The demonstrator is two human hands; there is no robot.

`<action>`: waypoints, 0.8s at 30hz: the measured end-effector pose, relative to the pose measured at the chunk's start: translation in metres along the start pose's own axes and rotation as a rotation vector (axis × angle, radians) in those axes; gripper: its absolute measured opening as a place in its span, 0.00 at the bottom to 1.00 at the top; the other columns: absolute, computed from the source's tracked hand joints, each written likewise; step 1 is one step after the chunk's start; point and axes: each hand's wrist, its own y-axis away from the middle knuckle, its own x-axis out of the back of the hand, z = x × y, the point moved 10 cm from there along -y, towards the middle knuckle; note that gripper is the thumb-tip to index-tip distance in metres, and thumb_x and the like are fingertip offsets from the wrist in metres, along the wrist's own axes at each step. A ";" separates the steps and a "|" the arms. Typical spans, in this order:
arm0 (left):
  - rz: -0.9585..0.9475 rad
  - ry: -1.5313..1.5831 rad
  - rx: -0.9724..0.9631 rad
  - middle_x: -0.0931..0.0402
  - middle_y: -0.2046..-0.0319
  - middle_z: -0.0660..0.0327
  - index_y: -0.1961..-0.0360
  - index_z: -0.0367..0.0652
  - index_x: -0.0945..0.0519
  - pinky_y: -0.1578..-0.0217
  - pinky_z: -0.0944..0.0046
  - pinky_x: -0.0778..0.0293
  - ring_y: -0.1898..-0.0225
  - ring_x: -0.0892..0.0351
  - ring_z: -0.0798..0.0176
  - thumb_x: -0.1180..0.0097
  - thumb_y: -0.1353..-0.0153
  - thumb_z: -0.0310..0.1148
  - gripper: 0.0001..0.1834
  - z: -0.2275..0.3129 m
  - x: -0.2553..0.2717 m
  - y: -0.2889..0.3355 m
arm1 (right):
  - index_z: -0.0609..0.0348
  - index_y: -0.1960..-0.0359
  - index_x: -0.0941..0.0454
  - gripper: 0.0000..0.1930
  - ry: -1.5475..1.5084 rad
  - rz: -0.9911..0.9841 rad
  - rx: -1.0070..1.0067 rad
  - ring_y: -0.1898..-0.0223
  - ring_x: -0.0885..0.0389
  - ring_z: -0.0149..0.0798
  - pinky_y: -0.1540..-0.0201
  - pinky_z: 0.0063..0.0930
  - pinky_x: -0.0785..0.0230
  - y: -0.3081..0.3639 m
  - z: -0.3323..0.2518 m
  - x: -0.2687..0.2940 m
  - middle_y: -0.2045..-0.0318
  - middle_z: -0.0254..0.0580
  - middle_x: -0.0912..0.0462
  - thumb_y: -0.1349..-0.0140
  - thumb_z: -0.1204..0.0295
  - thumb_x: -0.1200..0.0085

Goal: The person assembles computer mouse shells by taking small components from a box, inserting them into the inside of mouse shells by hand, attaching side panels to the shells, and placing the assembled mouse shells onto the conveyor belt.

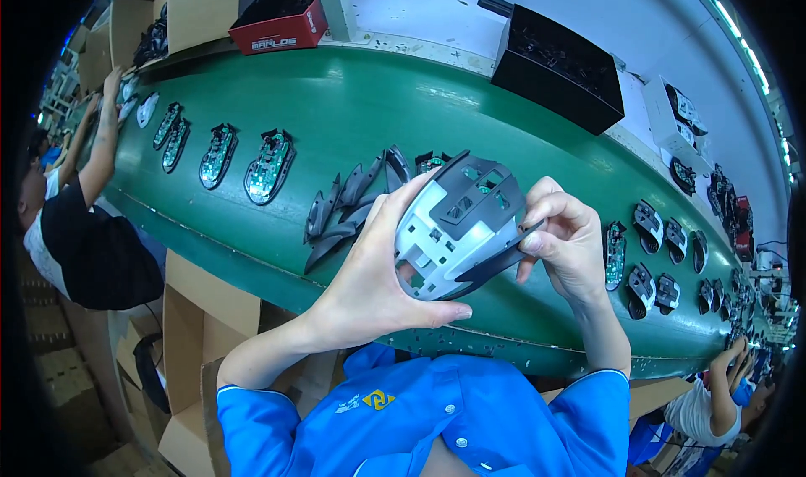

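Note:
A partly built computer mouse (pixel 457 225), with a white and dark grey shell and green circuit board showing through its openings, is held up above the green bench. My left hand (pixel 369 263) wraps round its left side, thumb along the lower edge. With thumb and forefinger, my right hand (pixel 558 238) pinches a black curved side panel (pixel 495 259) lying along the mouse's right side. Whether the panel is fastened to the shell cannot be seen. Left of my left hand lies a pile of black curved side panels (pixel 340 204).
Mouse bases with green boards (pixel 270 166) stand in a row on the green bench (pixel 353 91) to the left. Mice with grey shells (pixel 642 288) sit at the right. A black box (pixel 558 65) and a red box (pixel 277 23) line the back edge. Co-workers (pixel 84 191) sit on both sides.

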 end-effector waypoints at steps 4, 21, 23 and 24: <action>0.041 0.056 0.027 0.46 0.46 0.52 0.34 0.37 0.50 0.44 0.61 0.33 0.42 0.39 0.58 0.27 0.62 0.28 0.56 -0.006 0.000 -0.001 | 0.68 0.65 0.23 0.09 0.044 0.025 0.023 0.63 0.21 0.34 0.75 0.21 0.19 0.002 -0.002 -0.001 0.62 0.40 0.32 0.48 0.84 0.40; 0.065 -0.296 -0.109 0.36 0.56 0.51 0.40 0.32 0.41 0.52 0.61 0.32 0.54 0.30 0.55 0.28 0.66 0.30 0.50 -0.002 -0.002 0.006 | 0.60 0.47 0.35 0.31 0.288 -0.005 -0.128 0.54 0.24 0.34 0.62 0.22 0.21 0.008 0.000 0.002 0.54 0.43 0.31 0.53 0.82 0.35; 0.062 -0.274 -0.095 0.36 0.55 0.51 0.40 0.32 0.42 0.52 0.61 0.32 0.53 0.31 0.56 0.28 0.66 0.30 0.50 -0.004 -0.002 0.006 | 0.61 0.46 0.36 0.32 0.223 -0.025 -0.114 0.52 0.26 0.34 0.59 0.24 0.22 0.004 -0.001 -0.006 0.51 0.44 0.33 0.53 0.81 0.35; 0.059 -0.236 -0.079 0.36 0.55 0.51 0.40 0.32 0.42 0.51 0.61 0.32 0.53 0.31 0.56 0.28 0.65 0.30 0.50 -0.005 -0.003 0.006 | 0.61 0.45 0.37 0.33 0.160 -0.041 -0.098 0.49 0.27 0.35 0.56 0.27 0.24 0.004 -0.003 -0.010 0.49 0.44 0.34 0.53 0.80 0.34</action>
